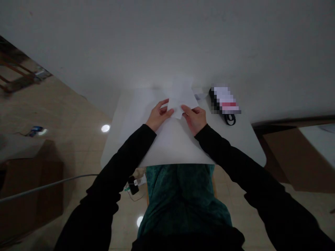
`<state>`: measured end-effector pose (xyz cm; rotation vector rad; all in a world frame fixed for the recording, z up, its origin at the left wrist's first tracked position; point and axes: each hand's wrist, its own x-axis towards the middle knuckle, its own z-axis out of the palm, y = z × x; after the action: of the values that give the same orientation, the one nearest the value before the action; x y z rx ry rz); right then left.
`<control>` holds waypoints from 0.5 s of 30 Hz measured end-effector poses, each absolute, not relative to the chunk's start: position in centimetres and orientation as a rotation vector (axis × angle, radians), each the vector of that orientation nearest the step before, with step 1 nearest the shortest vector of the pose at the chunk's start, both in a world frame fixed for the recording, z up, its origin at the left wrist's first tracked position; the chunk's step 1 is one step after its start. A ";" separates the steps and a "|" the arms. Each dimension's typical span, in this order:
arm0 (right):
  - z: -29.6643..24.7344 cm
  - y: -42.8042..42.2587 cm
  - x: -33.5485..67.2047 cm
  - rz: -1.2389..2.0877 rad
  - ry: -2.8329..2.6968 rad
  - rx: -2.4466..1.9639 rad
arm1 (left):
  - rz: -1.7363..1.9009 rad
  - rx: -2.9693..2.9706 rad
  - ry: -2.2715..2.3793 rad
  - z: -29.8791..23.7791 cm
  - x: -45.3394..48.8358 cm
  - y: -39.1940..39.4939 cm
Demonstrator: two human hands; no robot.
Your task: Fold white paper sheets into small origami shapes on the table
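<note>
A white sheet of paper is raised slightly above a white table, its far end blending into the wall behind. My left hand pinches the sheet's lower left edge between thumb and fingers. My right hand grips the lower right edge, with the fingers lying on top. Black sleeves cover both forearms. The sheet's far edge is hard to make out against the pale background.
To the right of the paper on the table lie a black object with a blurred label and a coiled black cable. A white wall borders the table's far side. Brown cardboard stands on the tiled floor at left.
</note>
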<state>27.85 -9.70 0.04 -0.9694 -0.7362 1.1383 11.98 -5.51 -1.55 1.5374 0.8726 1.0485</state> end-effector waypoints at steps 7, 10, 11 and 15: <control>0.1 -9.4 28.2 1.420 -0.805 -0.936 | 1.063 1.444 0.935 -0.8 11.1 -5.7; 0.2 -8.6 30.2 1.418 -0.827 -0.993 | 0.848 1.492 0.920 -0.2 9.8 -5.2; 0.2 -8.3 30.9 1.424 -0.894 -1.024 | 0.791 1.533 0.919 -0.1 9.5 -5.1; -0.1 -7.7 32.9 1.374 -1.260 -1.132 | 0.685 1.807 0.898 0.2 9.1 -5.2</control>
<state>32.91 -7.66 -0.07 -1.1320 -1.2599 1.3738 9.12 -5.25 0.21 1.8070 0.8981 0.6847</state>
